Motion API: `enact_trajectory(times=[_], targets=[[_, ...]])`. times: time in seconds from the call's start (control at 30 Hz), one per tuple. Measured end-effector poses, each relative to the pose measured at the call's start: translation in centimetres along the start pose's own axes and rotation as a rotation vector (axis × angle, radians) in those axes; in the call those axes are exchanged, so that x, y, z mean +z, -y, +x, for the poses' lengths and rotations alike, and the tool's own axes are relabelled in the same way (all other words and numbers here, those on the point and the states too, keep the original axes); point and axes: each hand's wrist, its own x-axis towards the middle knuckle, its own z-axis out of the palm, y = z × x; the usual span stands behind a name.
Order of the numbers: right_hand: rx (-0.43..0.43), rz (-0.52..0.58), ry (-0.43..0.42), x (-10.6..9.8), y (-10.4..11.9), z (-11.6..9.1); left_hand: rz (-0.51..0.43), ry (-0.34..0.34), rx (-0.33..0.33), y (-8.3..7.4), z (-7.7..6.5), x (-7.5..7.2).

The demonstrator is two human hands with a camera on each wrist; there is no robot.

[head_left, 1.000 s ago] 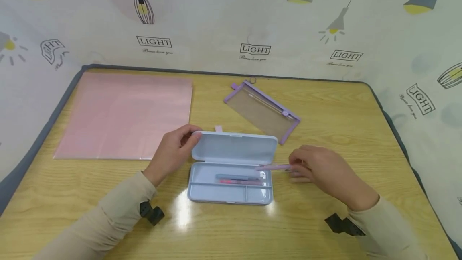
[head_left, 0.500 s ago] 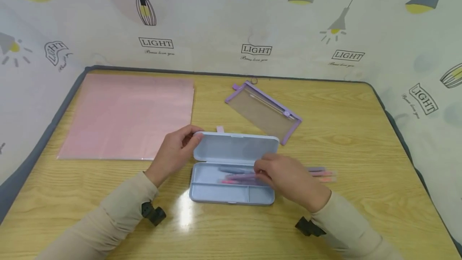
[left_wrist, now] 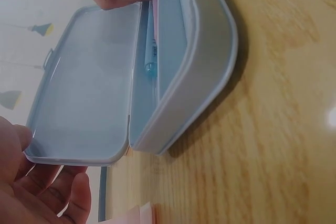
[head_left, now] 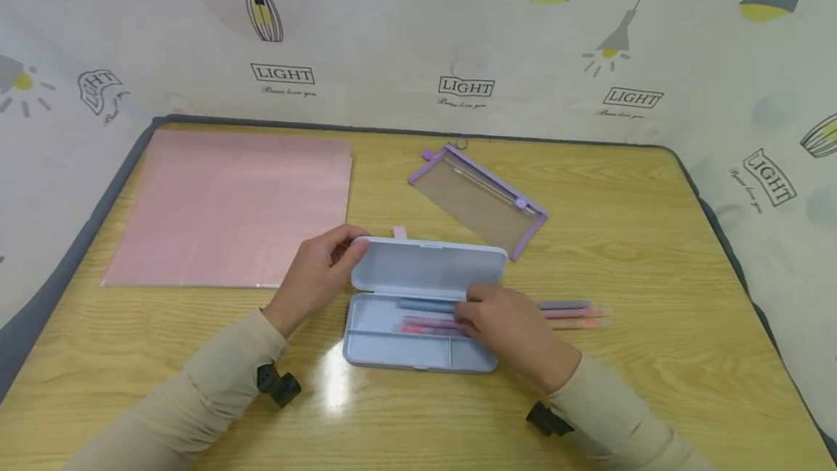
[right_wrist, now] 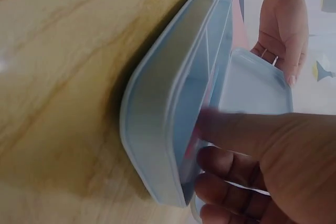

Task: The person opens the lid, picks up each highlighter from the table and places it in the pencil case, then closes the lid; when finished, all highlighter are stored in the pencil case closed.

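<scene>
My left hand (head_left: pixel 318 267) grips the upper left corner of the raised lid (head_left: pixel 428 269) of a pale blue pencil case (head_left: pixel 395 351). In the left wrist view, the thumb and fingers of that hand (left_wrist: pixel 44 187) are around the lid's edge. My right hand (head_left: pixel 513 329) reaches into the long compartment, its thumb and fingers around a purple pen (head_left: pixel 428 321). Its fingertips and part of the pen are hidden. A blue pen (head_left: pixel 425 305) lies behind that pen, and a pink-tipped pen (head_left: pixel 413 329) lies in front.
Several more pens (head_left: pixel 565 304) lie on the table (head_left: pixel 654 253) right of the case, partly behind my right hand. A clear pouch with purple edging (head_left: pixel 467 198) lies behind the case. A pink folder (head_left: pixel 235 209) lies to the left.
My right hand has moved left from beside the case into its compartment, bringing the purple pen in over the other pens. The left hand keeps holding the lid.
</scene>
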Motion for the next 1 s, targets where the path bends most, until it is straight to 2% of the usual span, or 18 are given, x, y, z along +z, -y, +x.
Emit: enact_trajectory(times=[0.17, 0.37, 0.43, 0.53, 0.67, 0.8, 0.9, 1.0], targets=[[0.000, 0.038, 0.008, 0.1, 0.2, -0.1, 0.008, -0.005, 0.006, -0.1, 0.0, 0.1], [-0.014, 0.147, 0.012, -0.3, -0.4, -1.1, 0.015, -0.011, 0.006, 0.0, -0.1, 0.0], [0.001, 0.202, 0.023, -0.6, -0.7, -1.6, 0.016, -0.012, 0.007, 0.0, -0.1, 0.0], [0.068, 0.351, 0.039, -1.7, -1.7, -2.7, 0.017, -0.013, 0.009, 0.0, -0.1, 0.0], [0.226, 0.462, 0.029, -3.8, -4.6, -4.4, 0.019, -0.015, 0.007, -0.1, 0.0, -0.1], [0.364, 0.423, 0.074, -4.9, -8.8, -6.5, 0.024, -0.019, 0.006, 0.1, 0.0, 0.0], [0.402, 0.415, 0.118, -4.6, -11.4, -7.8, 0.021, -0.018, 0.015, 0.2, 0.0, 0.1], [0.393, 0.419, 0.143, -3.8, -13.0, -8.6, 0.015, -0.010, 0.020, 0.2, 0.0, 0.2]])
